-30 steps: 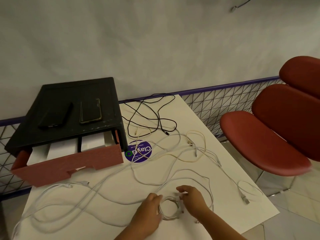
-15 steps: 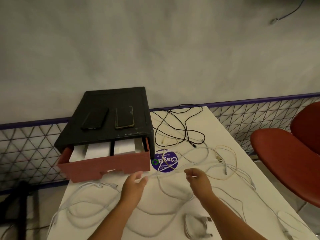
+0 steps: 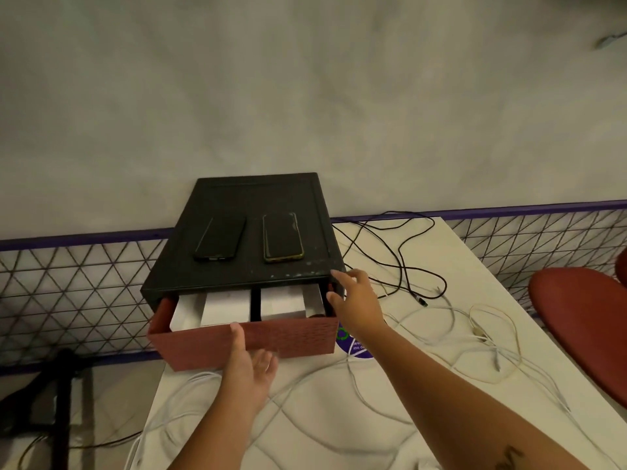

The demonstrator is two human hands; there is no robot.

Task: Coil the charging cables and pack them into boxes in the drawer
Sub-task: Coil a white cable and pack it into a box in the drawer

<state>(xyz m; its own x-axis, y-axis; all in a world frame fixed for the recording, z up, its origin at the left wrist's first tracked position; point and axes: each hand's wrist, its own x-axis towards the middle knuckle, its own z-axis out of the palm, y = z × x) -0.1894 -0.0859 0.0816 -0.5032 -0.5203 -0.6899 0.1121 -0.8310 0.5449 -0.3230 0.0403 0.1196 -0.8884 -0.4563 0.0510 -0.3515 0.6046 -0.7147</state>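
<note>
As drawer (image 3: 291, 337) sits ajar, white boxes (image 3: 225, 307) inside, cables (image 3: 480, 335) sprawled

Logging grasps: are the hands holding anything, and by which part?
Nothing gripped. Left hand touches the drawer front; right hand rests on the cabinet at its front right corner.

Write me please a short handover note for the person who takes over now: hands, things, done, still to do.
Left hand: open, at the red front of the drawer, thumb at its top edge.
Right hand: open, fingers touch the front corner of the black cabinet.
Drawer partly open, white boxes inside.
White cables and black cable lie loose on the table.
Done: drawer open.
Left: coil and box these cables.
</note>
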